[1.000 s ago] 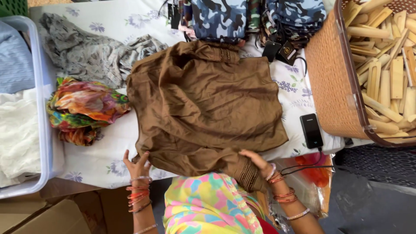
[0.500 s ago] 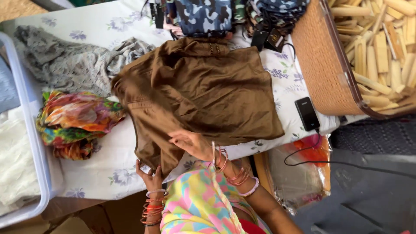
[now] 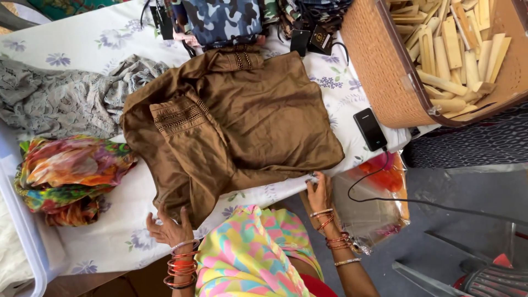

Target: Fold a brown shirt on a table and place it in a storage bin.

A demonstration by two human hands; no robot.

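A: Where's the brown garment point(image 3: 231, 121)?

B: Flat on the floral surface point(image 3: 99, 236), half folded, multicolour cloth point(image 3: 66, 176) to its left, phone point(image 3: 369, 128) to its right.

A: Your hands?

B: Left hand point(image 3: 168, 226) open, fingers spread at the garment's bottom hem; right hand point(image 3: 319, 190) pinching its lower right edge.

A: Handling?

B: Looks soft, light and limp, so take it by hem and corners.
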